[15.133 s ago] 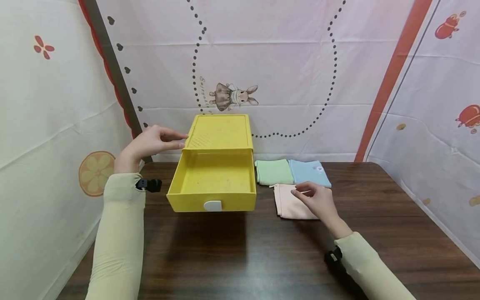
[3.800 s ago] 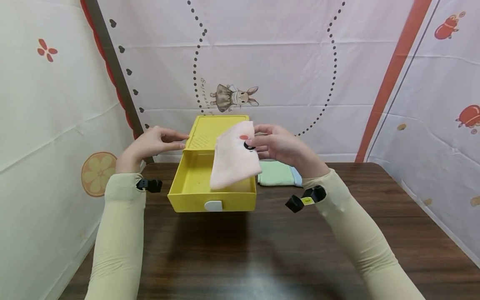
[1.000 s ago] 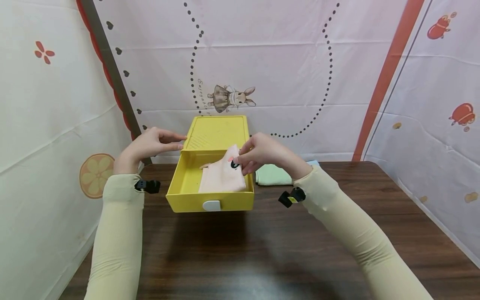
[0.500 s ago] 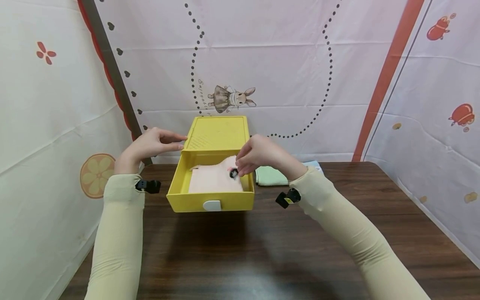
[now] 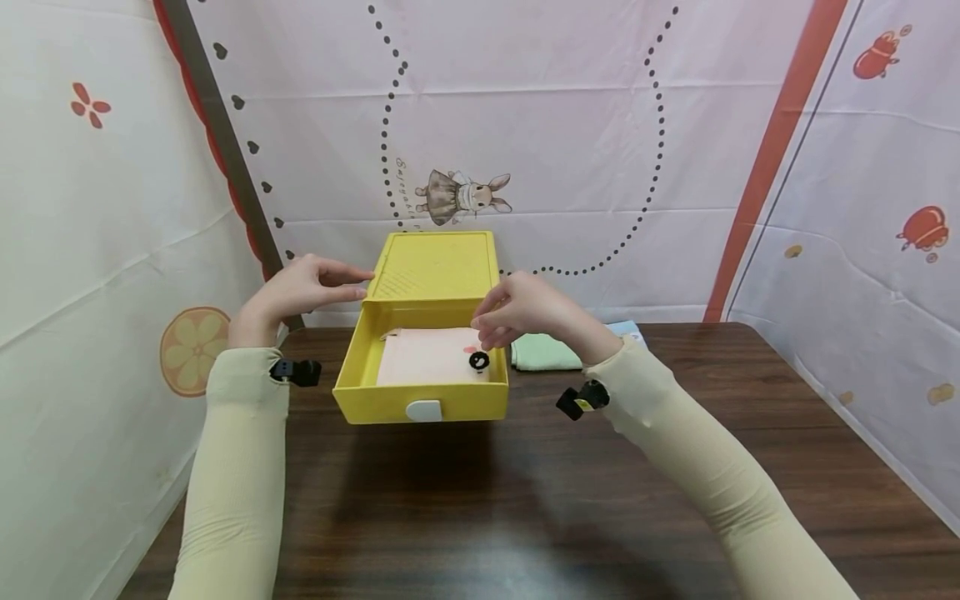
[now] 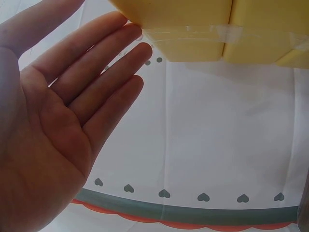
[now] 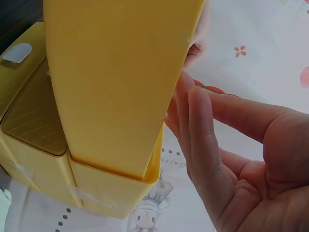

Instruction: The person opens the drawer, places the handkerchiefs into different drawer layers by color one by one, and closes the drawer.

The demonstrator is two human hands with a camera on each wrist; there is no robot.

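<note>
A pink folded cloth (image 5: 420, 357) with a small dark printed face lies flat inside the pulled-out yellow drawer (image 5: 465, 404). My right hand (image 5: 517, 310) is over the drawer's right wall, fingers loosely bent and holding nothing. In the right wrist view that hand (image 7: 217, 154) has its fingertips right at the drawer's rim. My left hand (image 5: 300, 287) touches the upper left edge of the yellow drawer unit (image 5: 438, 265). Seen from the left wrist, its fingers (image 6: 96, 89) are nearly straight against the yellow side.
Right of the drawer unit, a folded green cloth (image 5: 543, 352) lies on the dark wooden table (image 5: 600, 500). Behind my right wrist shows part of a blue cloth (image 5: 628, 330). A printed fabric sheet (image 5: 585, 150) hangs around the back and sides. The drawer juts out over the table.
The pink cloth went from the table, through my right hand's grip, down into the drawer, where the hand let go of it. My left hand has stayed at the unit's edge.
</note>
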